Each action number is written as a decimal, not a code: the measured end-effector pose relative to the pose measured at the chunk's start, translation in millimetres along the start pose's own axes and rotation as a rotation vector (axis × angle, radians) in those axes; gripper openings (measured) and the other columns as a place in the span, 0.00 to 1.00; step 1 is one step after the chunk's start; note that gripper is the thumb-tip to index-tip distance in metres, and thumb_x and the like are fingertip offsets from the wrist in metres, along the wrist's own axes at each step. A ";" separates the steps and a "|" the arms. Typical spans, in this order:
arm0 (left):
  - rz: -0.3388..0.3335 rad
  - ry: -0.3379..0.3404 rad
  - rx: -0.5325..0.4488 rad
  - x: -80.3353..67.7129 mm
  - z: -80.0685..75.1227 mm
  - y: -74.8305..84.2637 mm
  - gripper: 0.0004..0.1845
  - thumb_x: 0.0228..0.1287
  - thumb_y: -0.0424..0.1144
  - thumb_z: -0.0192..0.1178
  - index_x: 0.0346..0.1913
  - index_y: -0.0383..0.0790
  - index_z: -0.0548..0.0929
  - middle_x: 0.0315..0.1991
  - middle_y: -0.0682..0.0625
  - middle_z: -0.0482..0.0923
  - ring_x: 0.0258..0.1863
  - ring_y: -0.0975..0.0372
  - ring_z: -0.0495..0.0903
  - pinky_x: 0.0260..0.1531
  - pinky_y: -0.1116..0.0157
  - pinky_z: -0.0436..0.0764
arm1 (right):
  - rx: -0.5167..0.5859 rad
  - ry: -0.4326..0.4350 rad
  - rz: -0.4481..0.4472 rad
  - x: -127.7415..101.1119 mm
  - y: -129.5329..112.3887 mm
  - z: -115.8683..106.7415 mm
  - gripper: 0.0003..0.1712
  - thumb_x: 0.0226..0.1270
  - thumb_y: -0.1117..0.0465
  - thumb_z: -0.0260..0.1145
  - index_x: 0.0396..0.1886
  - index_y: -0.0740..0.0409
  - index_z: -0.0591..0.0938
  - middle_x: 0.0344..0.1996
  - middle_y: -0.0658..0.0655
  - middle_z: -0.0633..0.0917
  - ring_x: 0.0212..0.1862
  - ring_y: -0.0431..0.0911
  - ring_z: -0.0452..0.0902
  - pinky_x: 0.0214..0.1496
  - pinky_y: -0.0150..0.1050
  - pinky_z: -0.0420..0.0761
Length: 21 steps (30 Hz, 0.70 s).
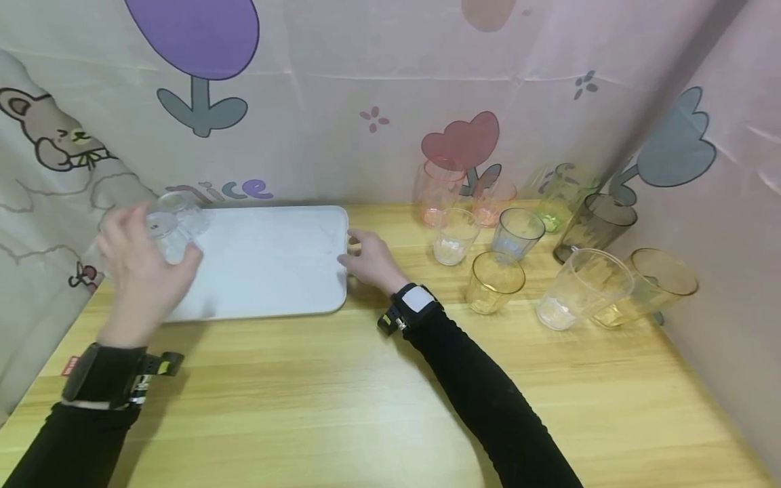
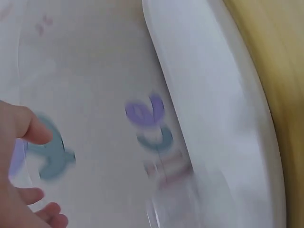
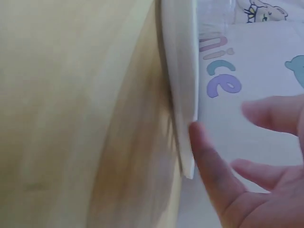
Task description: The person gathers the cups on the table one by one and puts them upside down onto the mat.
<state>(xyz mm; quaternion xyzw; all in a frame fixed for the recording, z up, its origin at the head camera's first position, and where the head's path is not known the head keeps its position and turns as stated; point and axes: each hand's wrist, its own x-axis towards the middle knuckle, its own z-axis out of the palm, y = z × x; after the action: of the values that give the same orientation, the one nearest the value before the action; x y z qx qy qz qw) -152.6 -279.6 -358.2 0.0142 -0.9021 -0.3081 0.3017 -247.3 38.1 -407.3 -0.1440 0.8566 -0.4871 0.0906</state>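
Left grip (image 1: pixel 143 264) spread, empty, beside clear cylindrical tumblers (image 1: pixel 175 245); right grip (image 1: pixel 373 259) relaxed against white round-cornered tray (image 1: pixel 274 271).

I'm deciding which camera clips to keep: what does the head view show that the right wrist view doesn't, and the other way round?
Only the head view: the left hand, the black sleeves and the group of clear and tinted tumblers standing on the right.

Only the right wrist view: a close, nearly edge-on look at the white tray; I see no extra object.

Both: the right hand, the white tray, a clear tumbler at its left end, the wood-grain tabletop and the "nice" lettering.
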 end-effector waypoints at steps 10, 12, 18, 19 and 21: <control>0.154 -0.118 -0.187 -1.7 64.2 59.0 0.40 0.64 0.30 0.61 0.77 0.29 0.59 0.67 0.31 0.64 0.58 0.42 0.71 0.54 0.44 0.74 | 0.144 0.271 -0.148 -37.3 -3.0 -13.2 0.34 0.69 0.65 0.68 0.73 0.61 0.73 0.64 0.61 0.76 0.55 0.51 0.82 0.51 0.38 0.87; 0.161 -0.167 -0.209 -2.3 75.0 67.7 0.38 0.65 0.30 0.60 0.77 0.29 0.60 0.66 0.33 0.67 0.56 0.43 0.74 0.50 0.46 0.76 | 0.156 0.330 -0.176 -46.5 -3.8 -16.4 0.32 0.68 0.66 0.68 0.72 0.62 0.74 0.63 0.60 0.76 0.56 0.52 0.81 0.54 0.39 0.86; 0.137 -0.371 -0.241 -10.5 103.2 87.8 0.30 0.68 0.34 0.58 0.72 0.32 0.69 0.58 0.39 0.77 0.52 0.48 0.79 0.49 0.49 0.79 | 0.184 0.495 -0.315 -73.0 -2.1 -28.9 0.30 0.66 0.70 0.67 0.69 0.64 0.76 0.62 0.62 0.76 0.60 0.56 0.76 0.60 0.44 0.83; 0.135 -0.406 -0.241 -12.8 107.2 90.6 0.29 0.68 0.35 0.58 0.71 0.33 0.71 0.56 0.40 0.78 0.51 0.48 0.80 0.49 0.49 0.79 | 0.178 0.519 -0.338 -77.7 -1.0 -32.1 0.31 0.65 0.71 0.67 0.69 0.64 0.75 0.62 0.63 0.76 0.60 0.56 0.75 0.61 0.45 0.83; 0.132 -0.470 -0.234 -17.3 114.2 95.7 0.27 0.68 0.36 0.57 0.69 0.34 0.74 0.54 0.42 0.80 0.49 0.50 0.81 0.48 0.50 0.80 | 0.148 0.571 -0.372 -87.0 1.1 -40.1 0.31 0.65 0.71 0.67 0.69 0.65 0.74 0.62 0.64 0.76 0.60 0.54 0.74 0.61 0.47 0.83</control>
<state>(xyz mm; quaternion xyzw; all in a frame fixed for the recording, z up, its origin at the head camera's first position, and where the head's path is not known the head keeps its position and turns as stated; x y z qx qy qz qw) -186.3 -135.9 -385.2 -0.1517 -0.9045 -0.3850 0.1030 -177.4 100.1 -386.5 -0.1486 0.7690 -0.5766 -0.2326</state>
